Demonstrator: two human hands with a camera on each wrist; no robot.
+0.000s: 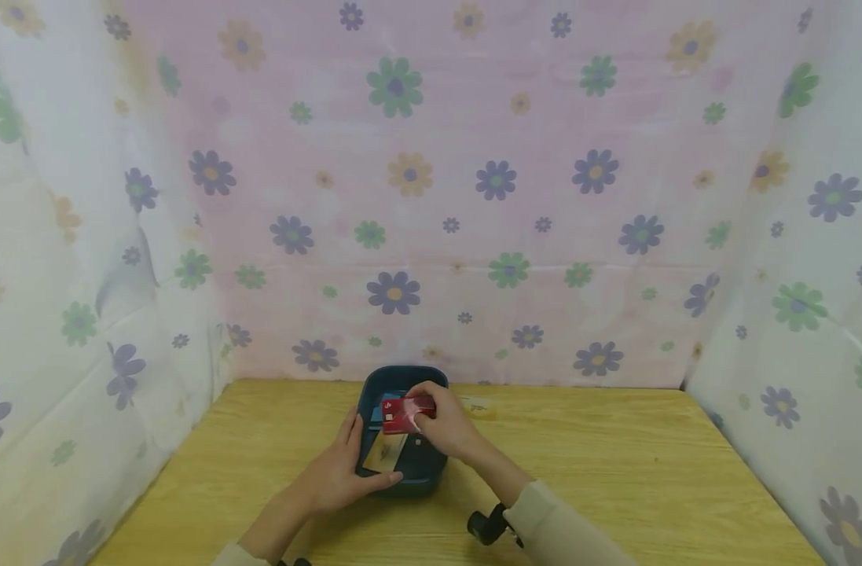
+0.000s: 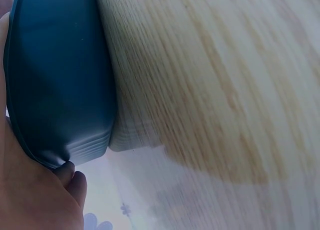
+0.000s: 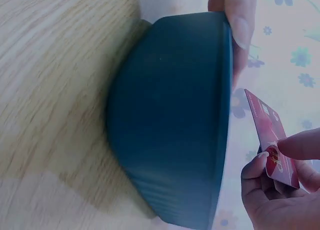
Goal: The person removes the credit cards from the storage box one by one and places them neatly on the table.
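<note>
A dark teal plastic basin (image 1: 423, 491) stands on the table, in front of the patterned backdrop. My left hand (image 1: 335, 475) grips its left side and near rim, the thumb lying over the front edge. My right hand (image 1: 445, 424) pinches a red bank card (image 1: 397, 415) between thumb and fingers above the basin. In the right wrist view the card (image 3: 270, 135) is tilted, just off the basin's rim. Inside the basin lie a blue card (image 1: 376, 415) and a beige card (image 1: 388, 454), partly covered by the red one. A small chip shows on a dark surface beside them.
A pale yellowish card (image 1: 480, 407) lies on the wooden table (image 1: 614, 472) to the right of the basin. Flower-patterned cloth (image 1: 445, 196) closes off the back and both sides. A black wrist device (image 1: 489, 525) sits by the right sleeve.
</note>
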